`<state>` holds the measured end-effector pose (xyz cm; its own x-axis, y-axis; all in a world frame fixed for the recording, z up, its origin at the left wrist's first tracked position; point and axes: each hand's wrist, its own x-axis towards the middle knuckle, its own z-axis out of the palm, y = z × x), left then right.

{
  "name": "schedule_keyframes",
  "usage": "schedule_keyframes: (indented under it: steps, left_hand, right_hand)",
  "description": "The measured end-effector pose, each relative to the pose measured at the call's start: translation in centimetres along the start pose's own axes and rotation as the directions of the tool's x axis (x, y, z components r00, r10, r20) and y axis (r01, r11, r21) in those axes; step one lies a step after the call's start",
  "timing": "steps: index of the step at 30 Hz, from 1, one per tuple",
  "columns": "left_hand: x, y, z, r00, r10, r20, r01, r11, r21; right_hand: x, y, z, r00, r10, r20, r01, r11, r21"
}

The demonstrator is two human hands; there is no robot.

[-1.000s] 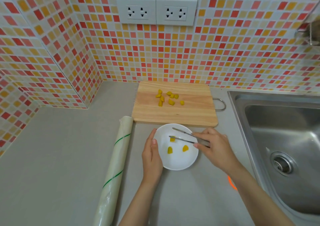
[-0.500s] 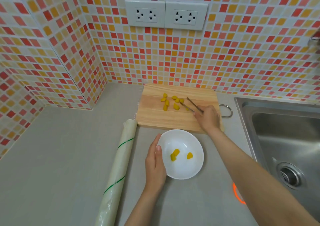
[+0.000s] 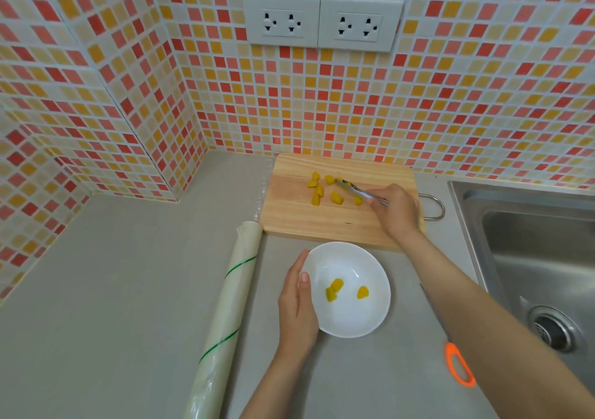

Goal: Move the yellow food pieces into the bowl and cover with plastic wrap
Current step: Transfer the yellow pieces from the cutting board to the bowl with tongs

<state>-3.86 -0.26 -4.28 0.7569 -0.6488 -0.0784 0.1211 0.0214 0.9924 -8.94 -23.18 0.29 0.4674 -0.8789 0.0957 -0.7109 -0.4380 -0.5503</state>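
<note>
Several yellow food pieces (image 3: 337, 197) lie on the wooden cutting board (image 3: 306, 222) near the wall. A white bowl (image 3: 360, 317) in front of the board holds three yellow pieces (image 3: 335, 288). My left hand (image 3: 297, 306) grips the bowl's left rim. My right hand (image 3: 394, 211) rests over the board and holds metal tongs (image 3: 354, 188), whose tips reach among the pieces at the board's far side. A roll of plastic wrap (image 3: 225, 315) lies left of the bowl.
A steel sink (image 3: 541, 257) sits at the right, its rim close to my right forearm. An orange ring-shaped object (image 3: 458, 368) shows under that forearm. Tiled walls with two sockets (image 3: 322, 22) close off the back and left. The counter (image 3: 112, 290) is grey.
My right hand moved the tongs from the bowl back to the board and then further left among the pieces. The bowl gained a third piece. My left hand stayed on the bowl.
</note>
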Motion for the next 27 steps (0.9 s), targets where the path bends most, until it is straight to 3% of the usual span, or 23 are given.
schedule_keyframes:
  steps: [4, 6, 13, 17, 20, 27]
  left_hand:
    - [0.0, -0.4, 0.0, 1.0, -0.004, 0.006, 0.004, 1.0, 0.006]
    - [0.1, -0.4, 0.0, 1.0, -0.003, 0.003, 0.003, 1.0, 0.01]
    - [0.0, -0.4, 0.0, 1.0, 0.015, 0.011, -0.015, 1.0, -0.005]
    - [0.0, -0.6, 0.0, 1.0, 0.01, 0.014, -0.01, 1.0, -0.003]
    - [0.0, -0.7, 0.0, 1.0, -0.002, 0.022, 0.002, 1.0, 0.006]
    - [0.1, -0.9, -0.2, 1.0, -0.001, 0.024, 0.001, 1.0, -0.004]
  right_hand:
    - [-4.0, -0.1, -3.0, 0.994, -0.102, -0.048, 0.109, 0.979, 0.17]
    - [-6.5, -0.1, -4.1, 0.99, -0.141, -0.009, 0.14, 0.967, 0.211]
    - [-10.7, 0.6, -5.7, 0.9, -0.194, 0.389, 0.242, 0.967, -0.078]
    - [-7.5, -0.3, -5.5, 0.948, -0.223, 0.229, 0.239, 0.97, -0.044]
    - [-4.2, -0.9, -3.8, 0.98, -0.163, 0.112, 0.171, 0.983, -0.063]
    - [-0.5, 0.2, 1.5, 0.991, 0.002, 0.134, 0.022, 0.984, -0.177]
